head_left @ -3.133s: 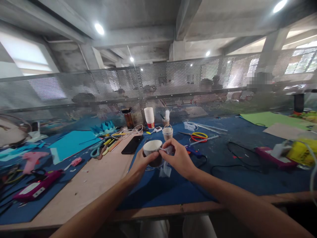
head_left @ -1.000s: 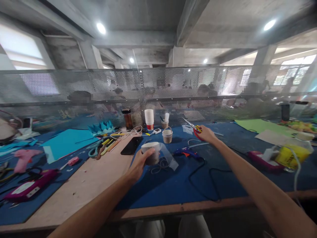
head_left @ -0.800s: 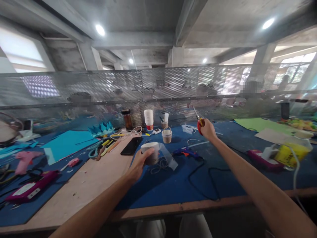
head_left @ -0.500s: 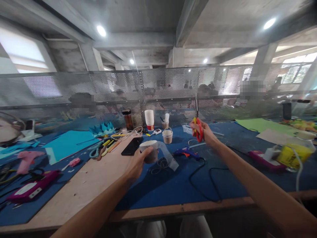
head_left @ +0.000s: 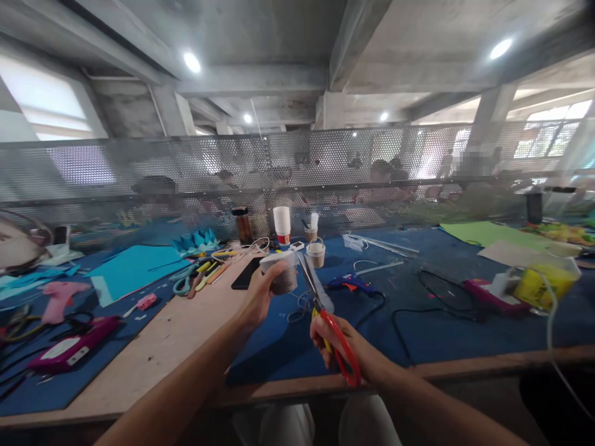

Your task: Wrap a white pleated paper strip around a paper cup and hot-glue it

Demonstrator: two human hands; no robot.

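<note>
Scissors (head_left: 331,324) lowered beside cup (head_left: 287,280), right hand (head_left: 356,342) clamped on them, left hand (head_left: 260,295) gripping cup

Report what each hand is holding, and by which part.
Left hand: a cup, by its side wall, thumb near the rim. Right hand: scissors, by the red and yellow handles.

No word, brand or number readable anywhere. Yellow package (head_left: 534,290), at right: dark marks, too blurred for reading. Purple power strip (head_left: 100,332), at left: white label (head_left: 60,355), any print too small to tell. Paper cup stack (head_left: 281,219): red bottom band (head_left: 283,239), lettering not distinguishable.
</note>
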